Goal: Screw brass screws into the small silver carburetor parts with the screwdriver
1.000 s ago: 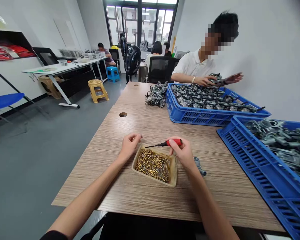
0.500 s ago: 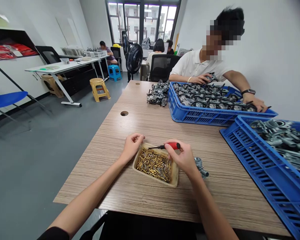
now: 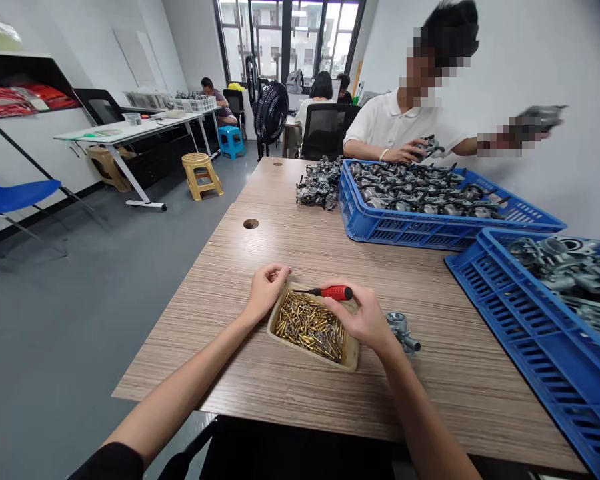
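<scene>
My right hand (image 3: 359,313) grips a screwdriver (image 3: 337,293) by its red and black handle, the thin shaft pointing left over the far rim of a small tray. That cream tray (image 3: 351,357) is filled with many small brass-coloured pieces (image 3: 307,325). At the tray's far left corner, my left hand (image 3: 269,288) is closed with thumb and fingertips together; whatever is pinched there is too small to make out. Just right of my right wrist lies a grey metal carburetor body (image 3: 401,331), partly hidden by the hand.
A blue crate (image 3: 520,333) of grey metal castings stands at the right. Behind it, another blue crate (image 3: 405,230) holds carburetors, with a pile of metal parts (image 3: 320,183) beside it. A co-worker (image 3: 400,127) across the table holds parts in both hands.
The screwdriver and my right hand have shifted slightly left, while my left hand stays nearly still. The co-worker's outer hand has risen from the crate, carrying a metal part.
</scene>
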The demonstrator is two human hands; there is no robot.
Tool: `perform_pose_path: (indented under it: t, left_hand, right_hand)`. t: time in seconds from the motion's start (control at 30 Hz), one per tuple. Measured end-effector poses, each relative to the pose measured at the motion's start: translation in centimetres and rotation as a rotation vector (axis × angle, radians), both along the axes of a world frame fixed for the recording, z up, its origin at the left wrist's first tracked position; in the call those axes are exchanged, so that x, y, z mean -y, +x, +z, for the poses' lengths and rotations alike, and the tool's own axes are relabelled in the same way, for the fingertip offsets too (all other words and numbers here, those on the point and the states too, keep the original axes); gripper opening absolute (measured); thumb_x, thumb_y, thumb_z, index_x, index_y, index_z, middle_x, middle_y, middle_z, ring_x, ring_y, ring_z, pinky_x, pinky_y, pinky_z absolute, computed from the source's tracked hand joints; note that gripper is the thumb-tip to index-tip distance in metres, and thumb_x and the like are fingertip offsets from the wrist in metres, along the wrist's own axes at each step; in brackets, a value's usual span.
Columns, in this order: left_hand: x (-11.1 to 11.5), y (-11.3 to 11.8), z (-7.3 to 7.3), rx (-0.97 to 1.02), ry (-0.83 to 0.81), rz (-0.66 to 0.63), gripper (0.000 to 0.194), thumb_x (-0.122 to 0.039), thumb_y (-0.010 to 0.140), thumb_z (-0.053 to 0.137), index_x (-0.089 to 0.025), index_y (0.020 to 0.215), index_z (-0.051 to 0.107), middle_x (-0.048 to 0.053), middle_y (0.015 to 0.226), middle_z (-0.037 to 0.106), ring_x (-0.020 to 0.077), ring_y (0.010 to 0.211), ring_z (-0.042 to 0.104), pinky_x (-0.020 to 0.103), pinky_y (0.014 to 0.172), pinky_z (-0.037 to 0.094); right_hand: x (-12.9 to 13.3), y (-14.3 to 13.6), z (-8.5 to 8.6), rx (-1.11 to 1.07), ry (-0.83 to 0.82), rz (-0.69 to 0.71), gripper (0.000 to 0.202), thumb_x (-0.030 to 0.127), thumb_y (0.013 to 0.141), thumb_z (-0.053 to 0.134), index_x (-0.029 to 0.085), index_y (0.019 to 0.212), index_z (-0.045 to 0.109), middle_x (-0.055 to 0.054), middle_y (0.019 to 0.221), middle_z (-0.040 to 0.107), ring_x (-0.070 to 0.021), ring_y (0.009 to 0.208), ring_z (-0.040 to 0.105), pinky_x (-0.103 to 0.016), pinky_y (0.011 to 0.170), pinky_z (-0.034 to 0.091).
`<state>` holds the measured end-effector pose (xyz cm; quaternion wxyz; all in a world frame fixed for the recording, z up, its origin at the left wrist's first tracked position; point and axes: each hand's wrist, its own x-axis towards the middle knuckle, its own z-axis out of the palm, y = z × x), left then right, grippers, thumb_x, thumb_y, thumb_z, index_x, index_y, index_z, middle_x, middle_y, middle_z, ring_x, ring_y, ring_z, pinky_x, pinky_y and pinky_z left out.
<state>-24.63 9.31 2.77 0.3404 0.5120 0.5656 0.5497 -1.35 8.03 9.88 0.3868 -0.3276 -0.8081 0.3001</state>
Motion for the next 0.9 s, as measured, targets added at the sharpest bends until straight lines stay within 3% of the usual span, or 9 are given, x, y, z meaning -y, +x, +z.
perform_pose_path:
  t: [0.27, 0.53, 0.9]
  left_hand:
    - [-0.3, -0.2, -0.7, -0.009, -0.002, 0.009, 0.034, -0.048, 0.088, 0.064, -0.016, 0.083, 0.075, 0.002, 0.069, 0.068, 0.0140, 0.058, 0.053, 0.025, 0.056, 0.038]
    - [-0.6, -0.3, -1.3, -0.037, 0.014, 0.003, 0.036, -0.049, 0.090, 0.062, -0.016, 0.084, 0.076, 0.005, 0.082, 0.075, 0.0177, 0.074, 0.064, 0.027, 0.068, 0.046]
    - [-0.5, -0.3, -1.1, -0.044, 0.008, 0.003, 0.034, -0.047, 0.090, 0.062, -0.016, 0.084, 0.076, 0.005, 0.081, 0.075, 0.0168, 0.071, 0.063, 0.027, 0.065, 0.046]
  right_hand:
    - [-0.4, -0.1, -0.4, 0.059, -0.086, 0.061, 0.014, 0.029, 0.097, 0.062, 0.023, 0.108, 0.068, -0.003, 0.104, 0.074, -0.0195, 0.097, 0.068, -0.032, 0.089, 0.049]
    - [-1.2, 0.3, -1.1, -0.057, -0.076, -0.058, 0.018, 0.036, 0.099, 0.059, 0.020, 0.100, 0.068, -0.004, 0.095, 0.071, -0.0197, 0.091, 0.065, -0.030, 0.084, 0.048]
    - [-1.2, 0.9, -1.1, -0.068, -0.079, -0.099, 0.023, 0.041, 0.099, 0.058, 0.020, 0.096, 0.068, -0.004, 0.090, 0.069, -0.0196, 0.087, 0.064, -0.030, 0.081, 0.047]
